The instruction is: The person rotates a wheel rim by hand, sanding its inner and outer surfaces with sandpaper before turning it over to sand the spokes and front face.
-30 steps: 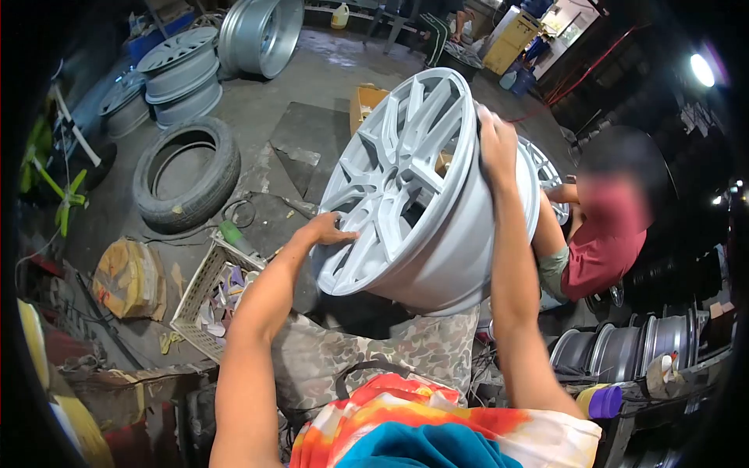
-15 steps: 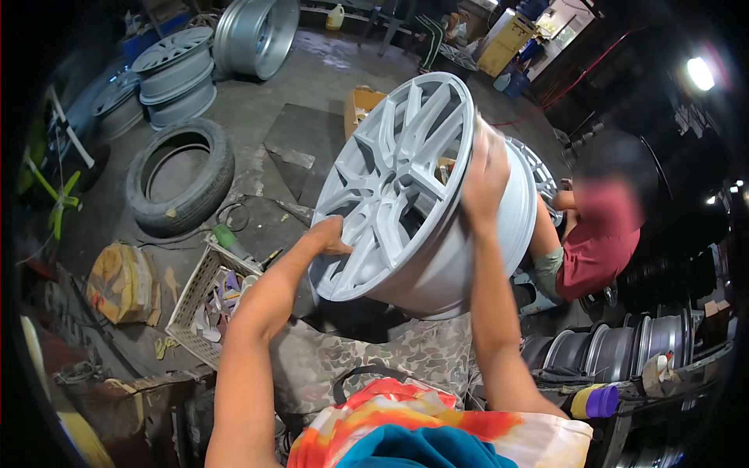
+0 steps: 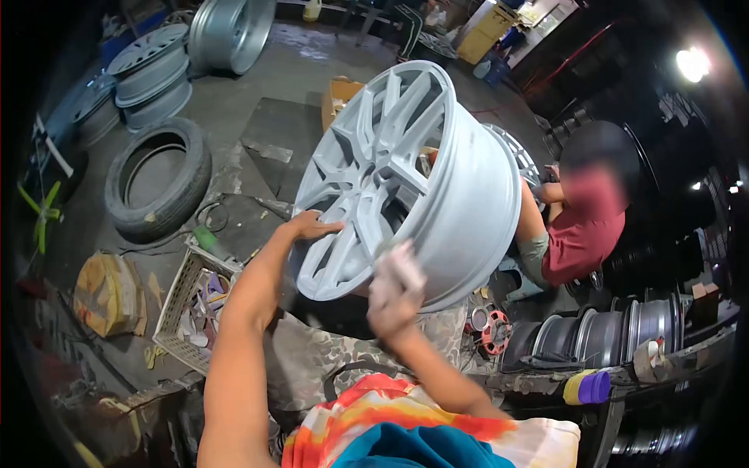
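A large pale grey alloy wheel (image 3: 367,183) leans tilted in front of my lap, its spoked face turned up and to the left. My left hand (image 3: 314,226) grips a lower-left spoke, fingers laid over its face and wrist at the lip. Low at the front right lip is my right hand (image 3: 396,296), smeared by motion, its fingers curled together around a small pale piece that I cannot make out. Camouflage cloth (image 3: 328,343) covers my lap below the wheel.
A crate of scraps (image 3: 173,312) and a worn tyre (image 3: 158,179) are on the left. More rims (image 3: 156,70) are stacked behind. A person in a red shirt (image 3: 585,242) sits close on the right, above a row of rims (image 3: 601,337). A cardboard box (image 3: 334,97) stands beyond the wheel.
My right hand has come down from the wheel's upper right side to its lower front lip. My left hand stays at the spoke, fingers straighter. The whole view has shifted slightly.
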Demonstrator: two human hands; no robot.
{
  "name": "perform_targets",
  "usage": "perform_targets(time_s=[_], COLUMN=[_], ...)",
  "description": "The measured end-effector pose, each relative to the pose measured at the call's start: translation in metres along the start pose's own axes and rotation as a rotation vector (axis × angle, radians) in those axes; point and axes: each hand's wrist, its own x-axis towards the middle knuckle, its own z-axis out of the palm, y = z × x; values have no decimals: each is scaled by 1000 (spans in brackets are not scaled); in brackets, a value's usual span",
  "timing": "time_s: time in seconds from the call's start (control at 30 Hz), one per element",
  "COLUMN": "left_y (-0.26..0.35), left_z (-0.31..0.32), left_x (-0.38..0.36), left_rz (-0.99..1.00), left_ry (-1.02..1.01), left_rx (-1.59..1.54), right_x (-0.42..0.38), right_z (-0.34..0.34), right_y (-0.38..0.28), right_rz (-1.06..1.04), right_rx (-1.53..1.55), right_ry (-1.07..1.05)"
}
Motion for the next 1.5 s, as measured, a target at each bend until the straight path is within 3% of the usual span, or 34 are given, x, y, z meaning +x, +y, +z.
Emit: perform_targets(time_s=[0.07,0.1,0.13,0.2,0.23,0.27,0.3,0.37,0.47,0.57,0.63,0.73,0.8,1.03,1.13,1.23,1.3,1.4,1.47,1.5], left_y=[-13,3,6,-13,-23,-30,-24,-10,-22,-21,-20,-27,-28,-31,-35,17,58,58,67,70], left_z=[11,-5,-8,13,18,18,12,8,15,17,24,38,44,46,55,46,31,34,24,20], left_x=[12,-6,-8,10,19,28,24,12,33,28,33,47,47,58,58,-1,-43,-35,-39,-42], left_rz=[-118,-76,-76,-63,-65,-61,-72,-93,-222,-114,-122,-118,-135,-89,-134,-29,57,36,44,27], left_ry=[134,11,24,164,128,90,62,93,156,133,150,193,308,270,205,170,47,-80,-117,-131], left_rx=[-125,-173,-315,-264,-248,-230,-231,-224,-151,-220,-243,-318,-413,-413,-469,-662,-844,-739,-781,-813], right_x=[-58,-79,-91,-66,-38,-53,-26,-40,-107,-153,-156,-174,-182,-165,-130,-90,-48,3,17,15], right_z=[-16,-31,-51,-90,-113,-142,-150,-187,-180,-129,-100,-85,-80,-91,-114,-147,-146,-146,-135,-128], right_y=[-21,-22,-18,-10,-5,14,23,53,81,48,37,48,54,67,67,102,127,161,180,182], right_rz=[78,161,239,430,389,555,568,1000,1167,1140,1198,1282,1243,1167,1082,964,867,1015,1092,921], right_rx=[63,58,64,-108,-270,-397,-397,-418,-447,-265,68,140,106,121,-59,-263,-108,-29,200,15], right_ry=[-294,-372,-463,-302,-264,-162,39,69,-2,-55,159,115,129,126,-43,-166,34,77,323,416])
